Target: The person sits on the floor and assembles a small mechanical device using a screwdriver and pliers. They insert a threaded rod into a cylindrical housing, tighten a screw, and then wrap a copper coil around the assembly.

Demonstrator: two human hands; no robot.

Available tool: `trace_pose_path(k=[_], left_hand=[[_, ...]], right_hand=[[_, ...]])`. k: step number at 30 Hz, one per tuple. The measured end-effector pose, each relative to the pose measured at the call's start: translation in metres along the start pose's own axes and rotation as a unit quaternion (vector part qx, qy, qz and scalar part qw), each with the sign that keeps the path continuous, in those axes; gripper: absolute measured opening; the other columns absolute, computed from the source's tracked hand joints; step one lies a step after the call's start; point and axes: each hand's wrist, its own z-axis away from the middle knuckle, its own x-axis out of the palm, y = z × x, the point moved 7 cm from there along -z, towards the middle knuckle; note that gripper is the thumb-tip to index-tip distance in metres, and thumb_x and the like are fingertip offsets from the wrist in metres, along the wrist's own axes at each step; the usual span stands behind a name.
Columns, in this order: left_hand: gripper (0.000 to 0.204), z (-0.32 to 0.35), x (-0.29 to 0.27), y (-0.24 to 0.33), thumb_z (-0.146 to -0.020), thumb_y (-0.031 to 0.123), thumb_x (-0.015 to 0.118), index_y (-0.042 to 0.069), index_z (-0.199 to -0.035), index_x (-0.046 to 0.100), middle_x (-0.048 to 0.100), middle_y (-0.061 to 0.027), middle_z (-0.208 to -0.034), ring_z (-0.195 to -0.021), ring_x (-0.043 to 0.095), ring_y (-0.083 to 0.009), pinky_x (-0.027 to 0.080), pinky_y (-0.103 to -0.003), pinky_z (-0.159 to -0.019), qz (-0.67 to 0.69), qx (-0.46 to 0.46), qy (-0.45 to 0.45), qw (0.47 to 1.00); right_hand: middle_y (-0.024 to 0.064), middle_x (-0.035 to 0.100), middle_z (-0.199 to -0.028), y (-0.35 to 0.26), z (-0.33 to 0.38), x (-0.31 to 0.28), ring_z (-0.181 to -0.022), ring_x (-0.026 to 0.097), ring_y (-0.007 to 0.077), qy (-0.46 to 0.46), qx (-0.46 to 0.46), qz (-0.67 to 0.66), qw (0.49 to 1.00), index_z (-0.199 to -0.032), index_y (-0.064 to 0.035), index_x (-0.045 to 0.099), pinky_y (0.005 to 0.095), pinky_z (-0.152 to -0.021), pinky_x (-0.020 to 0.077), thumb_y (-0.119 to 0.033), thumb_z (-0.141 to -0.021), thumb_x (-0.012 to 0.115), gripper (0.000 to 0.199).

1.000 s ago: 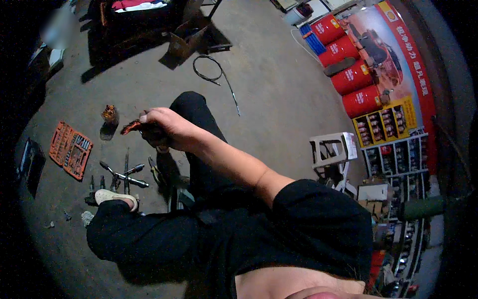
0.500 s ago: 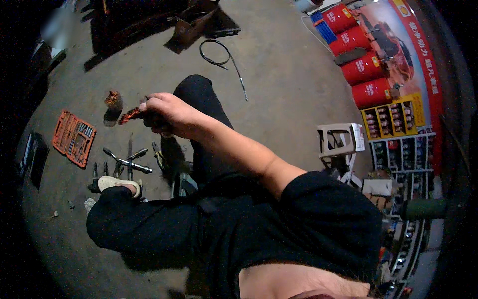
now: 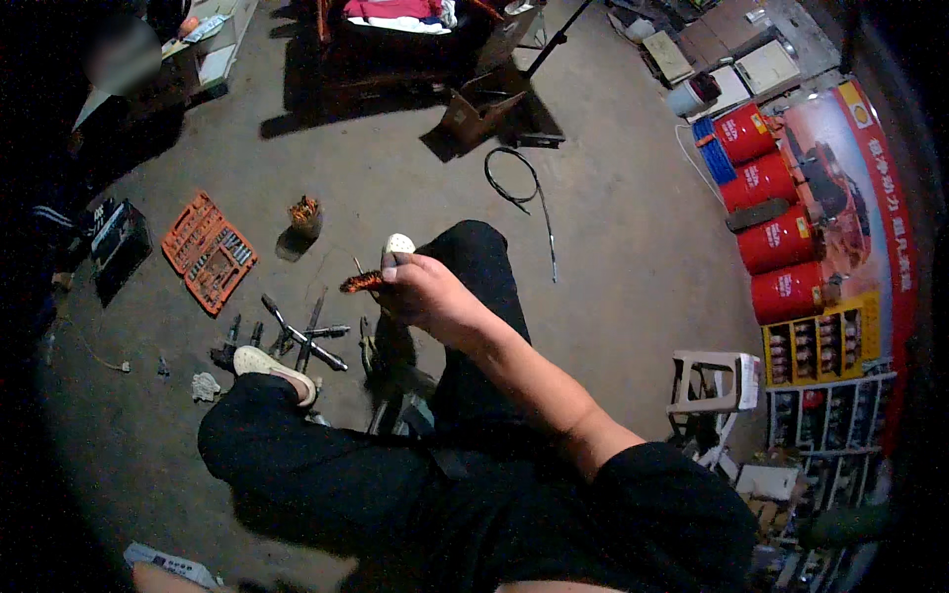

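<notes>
My right hand (image 3: 423,291) is closed on a small orange-brown and dark strip-like bundle (image 3: 362,283), held in front of my knee. A thin light rod end shows just above the bundle; whether I hold it too is unclear. At the lower left edge a patch of skin, seemingly my left hand (image 3: 163,580), lies beside a white printed box (image 3: 176,563); its fingers are hidden. To the left of the right hand stands a jar (image 3: 305,225) full of similar orange-brown strips.
An orange tool case (image 3: 208,253) lies open on the floor. A cross wrench (image 3: 304,334), pliers (image 3: 369,346) and other tools lie near my shoe (image 3: 275,373). A coiled cable (image 3: 513,194) is farther off. Red drums (image 3: 781,240) and a stool (image 3: 712,381) stand right.
The view has shifted, so the floor things appear farther right and lower. My right hand still holds the bundle, now farther from the jar. A skin patch and white box have appeared at lower left.
</notes>
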Motion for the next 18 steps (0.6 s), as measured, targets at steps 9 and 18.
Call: trace_pose_path(k=[9, 18], left_hand=[[0.041, -0.001, -0.001, -0.002, -0.088, 0.022, 0.055, -0.002, -0.119, 0.045, 0.054, -0.0097, -0.108, -0.100, 0.051, -0.0160, 0.039, -0.031, -0.089, -0.015, 0.011, 0.011, 1.000], [0.042, -0.022, 0.020, -0.056, -0.089, 0.024, 0.053, -0.003, -0.120, 0.043, 0.053, -0.0097, -0.108, -0.100, 0.050, -0.0153, 0.039, -0.030, -0.089, 0.002, -0.019, 0.129, 0.991]], right_hand=[[0.0014, 0.052, -0.073, -0.011, -0.011, -0.017, -0.064, 0.046, 0.0112, -0.002, -0.082, 0.162, 0.983, -0.089, -0.0041, 0.057, 0.0265, -0.056, 0.0386, -0.026, -0.084, 0.053, 0.023], [-0.0002, 0.043, -0.066, -0.071, -0.003, 0.001, -0.056, 0.042, 0.0103, 0.001, -0.081, -0.016, 0.997, -0.083, -0.0072, 0.050, 0.0254, -0.048, 0.0327, -0.023, -0.081, 0.054, 0.017]])
